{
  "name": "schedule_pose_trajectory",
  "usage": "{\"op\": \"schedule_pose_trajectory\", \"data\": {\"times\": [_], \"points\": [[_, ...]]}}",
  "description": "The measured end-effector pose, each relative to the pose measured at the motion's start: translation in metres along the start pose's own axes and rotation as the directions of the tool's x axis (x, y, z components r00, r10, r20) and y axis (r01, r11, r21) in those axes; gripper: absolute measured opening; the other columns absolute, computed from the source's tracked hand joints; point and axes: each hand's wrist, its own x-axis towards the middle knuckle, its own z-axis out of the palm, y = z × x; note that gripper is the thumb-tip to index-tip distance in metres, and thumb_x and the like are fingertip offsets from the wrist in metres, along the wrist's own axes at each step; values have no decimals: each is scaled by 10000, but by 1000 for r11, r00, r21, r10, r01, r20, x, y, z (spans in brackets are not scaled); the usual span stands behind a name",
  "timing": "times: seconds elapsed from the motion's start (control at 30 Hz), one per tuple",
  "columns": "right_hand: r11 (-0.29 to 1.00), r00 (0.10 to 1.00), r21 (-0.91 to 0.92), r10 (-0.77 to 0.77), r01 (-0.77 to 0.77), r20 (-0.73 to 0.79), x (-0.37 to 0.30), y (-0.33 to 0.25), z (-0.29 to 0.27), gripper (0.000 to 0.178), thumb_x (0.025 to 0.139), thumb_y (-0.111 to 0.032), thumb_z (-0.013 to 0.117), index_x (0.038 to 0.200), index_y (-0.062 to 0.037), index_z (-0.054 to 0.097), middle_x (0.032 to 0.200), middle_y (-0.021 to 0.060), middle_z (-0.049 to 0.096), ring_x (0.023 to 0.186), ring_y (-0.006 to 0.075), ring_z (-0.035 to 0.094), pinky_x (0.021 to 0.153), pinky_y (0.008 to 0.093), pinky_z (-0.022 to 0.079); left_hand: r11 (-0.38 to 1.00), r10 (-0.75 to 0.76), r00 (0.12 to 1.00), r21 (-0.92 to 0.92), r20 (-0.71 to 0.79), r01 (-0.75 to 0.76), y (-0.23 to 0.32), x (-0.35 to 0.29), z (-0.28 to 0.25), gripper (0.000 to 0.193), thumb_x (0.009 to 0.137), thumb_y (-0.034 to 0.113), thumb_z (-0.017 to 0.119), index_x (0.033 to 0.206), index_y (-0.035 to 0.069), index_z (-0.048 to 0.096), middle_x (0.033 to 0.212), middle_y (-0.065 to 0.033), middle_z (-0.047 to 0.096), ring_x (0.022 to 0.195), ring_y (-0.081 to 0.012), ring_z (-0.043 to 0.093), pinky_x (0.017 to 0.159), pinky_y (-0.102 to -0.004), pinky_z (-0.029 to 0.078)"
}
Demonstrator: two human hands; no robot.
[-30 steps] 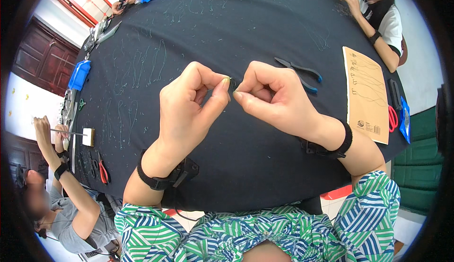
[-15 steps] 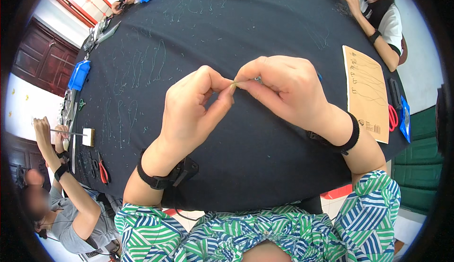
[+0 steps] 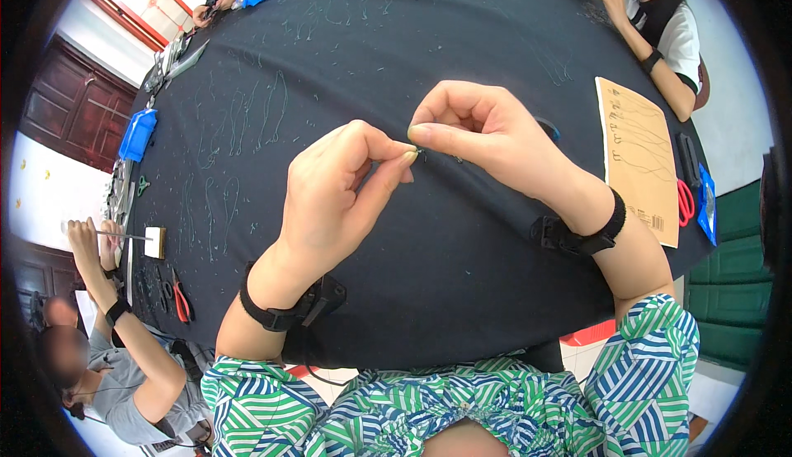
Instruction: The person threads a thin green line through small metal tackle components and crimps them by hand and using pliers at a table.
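Though tiny, green strand (image 3: 420, 151) perhaps near-level, rightward.

Over the near edge of the broad table covered in black cloth (image 3: 429, 300), both bare forearms (image 3: 635, 267) are angled inward. In the bare left hand (image 3: 330, 189), thumb and index fingertips are pressed together, the other fingers curled. The bare right hand (image 3: 495, 131) is held just beside it, its thumb set against the index finger, its wrist (image 3: 587, 201) raised.
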Motion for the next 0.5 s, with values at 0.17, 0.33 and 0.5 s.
{"op": "schedule_pose_trajectory", "data": {"times": [0.17,0.33,0.5], "points": [[991,996,103,78,-83,49,-2,9,5,129,946,-168,635,933,-44,605,760,-80,550,666,-16,446,566,162,329,999,-1,999,-36,-38,0,1,1,-1,72,847,-31,674,849,-1,609,720,-50,635,650,-96,616,548,-223,456],[990,998,-123,-64,63,-6,-11,3,14,116,871,-116,635,818,-22,594,651,-41,554,588,10,446,525,209,356,1000,-14,997,-5,-78,14,2,2,-2,65,851,-40,666,860,-2,613,719,-42,636,653,-72,611,543,-215,451],[860,947,-414,-322,299,15,-14,-10,16,81,823,-85,665,828,-32,604,599,16,507,516,49,410,489,250,335,997,21,996,76,-87,-15,-1,2,-1,76,838,-47,669,862,2,617,711,-45,634,633,-103,610,538,-234,442]]}}
